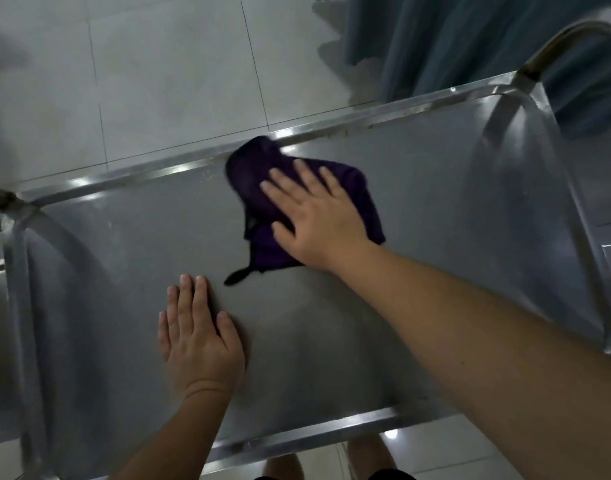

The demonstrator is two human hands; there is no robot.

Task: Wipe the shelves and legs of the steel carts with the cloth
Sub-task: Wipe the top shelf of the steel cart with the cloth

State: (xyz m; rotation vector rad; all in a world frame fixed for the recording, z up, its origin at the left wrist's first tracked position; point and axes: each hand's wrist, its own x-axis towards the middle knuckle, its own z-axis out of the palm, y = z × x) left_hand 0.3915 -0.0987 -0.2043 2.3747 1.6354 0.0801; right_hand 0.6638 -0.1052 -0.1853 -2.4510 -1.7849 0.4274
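Your right hand presses flat on the purple cloth near the far rim of the steel cart's top shelf; your left hand rests flat on bare steel, nearer you.

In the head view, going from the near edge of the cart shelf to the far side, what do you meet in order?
Near rim of the shelf → left hand flat on the steel → right hand pressing the cloth → far rim → tiled floor.
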